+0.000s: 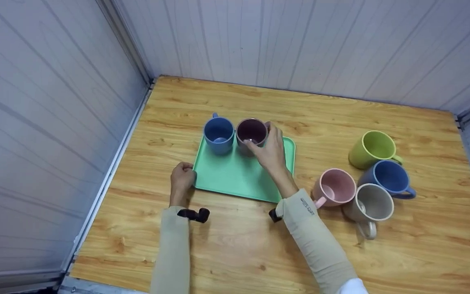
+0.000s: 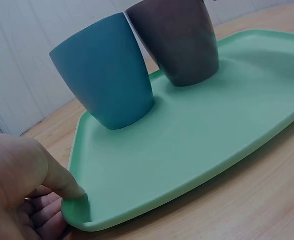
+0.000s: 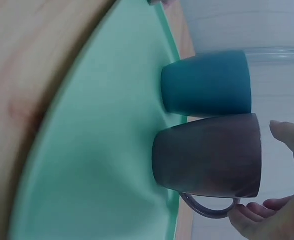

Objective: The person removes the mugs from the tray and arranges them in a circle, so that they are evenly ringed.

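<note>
My left hand (image 1: 183,178) pinches the near left corner of the green tray (image 1: 235,175), thumb over the rim and the other fingers curled at its outer side. Two mugs stand upright side by side at the tray's far edge. On the left is a blue mug (image 2: 107,75), its handle turned away. The dark purple mug (image 3: 207,157) is beside it, with its handle on the right. My right hand (image 1: 271,149) is spread around this mug's rim. In the right wrist view the thumb is apart from the rim, while the fingertips are right at the handle's top.
To the right of the tray stand a pink mug (image 1: 328,198), a beige mug (image 1: 355,210), a second blue mug (image 1: 390,177) and a yellow-green mug (image 1: 359,153), grouped closely on the wooden table (image 1: 235,253). Pale panels (image 1: 235,41) enclose the back and sides.
</note>
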The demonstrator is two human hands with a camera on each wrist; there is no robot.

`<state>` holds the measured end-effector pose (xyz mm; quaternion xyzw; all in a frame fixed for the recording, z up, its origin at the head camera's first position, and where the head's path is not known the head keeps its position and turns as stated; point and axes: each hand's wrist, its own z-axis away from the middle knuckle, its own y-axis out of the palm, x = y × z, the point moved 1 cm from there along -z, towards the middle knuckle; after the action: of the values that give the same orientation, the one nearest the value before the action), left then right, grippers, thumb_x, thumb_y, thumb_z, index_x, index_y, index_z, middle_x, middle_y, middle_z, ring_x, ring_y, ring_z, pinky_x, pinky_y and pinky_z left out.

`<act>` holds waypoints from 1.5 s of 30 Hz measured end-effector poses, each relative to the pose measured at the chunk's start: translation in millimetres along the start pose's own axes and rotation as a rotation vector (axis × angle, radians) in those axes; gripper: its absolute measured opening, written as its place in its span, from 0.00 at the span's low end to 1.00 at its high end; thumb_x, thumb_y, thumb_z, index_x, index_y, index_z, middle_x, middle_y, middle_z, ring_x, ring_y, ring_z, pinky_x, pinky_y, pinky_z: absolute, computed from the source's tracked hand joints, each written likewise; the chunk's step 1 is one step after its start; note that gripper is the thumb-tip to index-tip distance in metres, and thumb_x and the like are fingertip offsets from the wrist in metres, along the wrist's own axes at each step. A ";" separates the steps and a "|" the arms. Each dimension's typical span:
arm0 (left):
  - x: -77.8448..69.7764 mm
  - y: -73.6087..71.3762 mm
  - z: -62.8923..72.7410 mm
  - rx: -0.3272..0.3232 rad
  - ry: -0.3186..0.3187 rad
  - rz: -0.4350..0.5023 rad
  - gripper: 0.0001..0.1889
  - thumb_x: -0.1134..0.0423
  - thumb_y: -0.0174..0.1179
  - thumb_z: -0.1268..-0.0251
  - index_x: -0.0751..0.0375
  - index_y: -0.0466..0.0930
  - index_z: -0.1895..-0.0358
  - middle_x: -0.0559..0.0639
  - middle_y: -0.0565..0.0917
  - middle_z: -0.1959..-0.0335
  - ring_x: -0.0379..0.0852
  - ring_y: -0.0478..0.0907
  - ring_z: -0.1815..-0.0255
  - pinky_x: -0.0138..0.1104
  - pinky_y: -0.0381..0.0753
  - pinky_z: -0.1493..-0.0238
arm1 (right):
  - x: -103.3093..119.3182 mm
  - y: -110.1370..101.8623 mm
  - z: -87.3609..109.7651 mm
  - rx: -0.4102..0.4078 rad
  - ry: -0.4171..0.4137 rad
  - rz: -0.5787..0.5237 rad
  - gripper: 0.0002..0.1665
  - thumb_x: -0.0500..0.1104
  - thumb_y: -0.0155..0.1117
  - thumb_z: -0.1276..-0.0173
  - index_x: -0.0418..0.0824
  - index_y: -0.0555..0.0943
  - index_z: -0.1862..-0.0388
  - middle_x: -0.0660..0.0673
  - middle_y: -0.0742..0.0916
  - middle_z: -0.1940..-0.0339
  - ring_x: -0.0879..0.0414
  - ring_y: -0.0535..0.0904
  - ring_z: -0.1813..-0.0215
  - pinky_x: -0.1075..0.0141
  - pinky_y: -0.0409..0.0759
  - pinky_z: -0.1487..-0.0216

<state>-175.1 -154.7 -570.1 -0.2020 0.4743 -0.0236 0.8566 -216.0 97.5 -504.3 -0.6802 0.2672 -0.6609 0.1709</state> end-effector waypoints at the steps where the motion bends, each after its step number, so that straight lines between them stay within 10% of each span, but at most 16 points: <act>1: 0.3 0.1 -0.1 0.002 -0.001 -0.002 0.17 0.71 0.39 0.37 0.63 0.74 0.50 0.55 0.73 0.57 0.49 0.69 0.57 0.36 0.69 0.57 | 0.9 0.8 -1.9 0.007 -0.006 0.026 0.53 0.57 0.71 0.45 0.34 0.58 0.29 0.36 0.69 0.34 0.46 0.66 0.33 0.55 0.63 0.32; 24: 0.0 -1.1 0.1 -0.009 0.007 -0.026 0.16 0.70 0.40 0.36 0.62 0.75 0.50 0.55 0.75 0.56 0.49 0.69 0.58 0.36 0.69 0.59 | 25.4 16.8 -25.8 0.103 -0.034 0.424 0.63 0.66 0.70 0.50 0.32 0.55 0.27 0.33 0.68 0.33 0.41 0.62 0.33 0.48 0.68 0.37; 45: 1.0 -1.1 1.3 -0.016 0.032 -0.018 0.16 0.70 0.40 0.35 0.63 0.75 0.50 0.56 0.75 0.55 0.50 0.70 0.57 0.37 0.70 0.57 | 52.0 -5.0 -36.3 0.480 -0.042 0.576 0.49 0.57 0.66 0.46 0.32 0.63 0.32 0.31 0.65 0.36 0.37 0.62 0.37 0.47 0.71 0.42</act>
<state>-173.3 -155.5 -569.9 -0.2128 0.4862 -0.0304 0.8470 -252.1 75.3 -456.9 -0.5312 0.2815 -0.6155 0.5097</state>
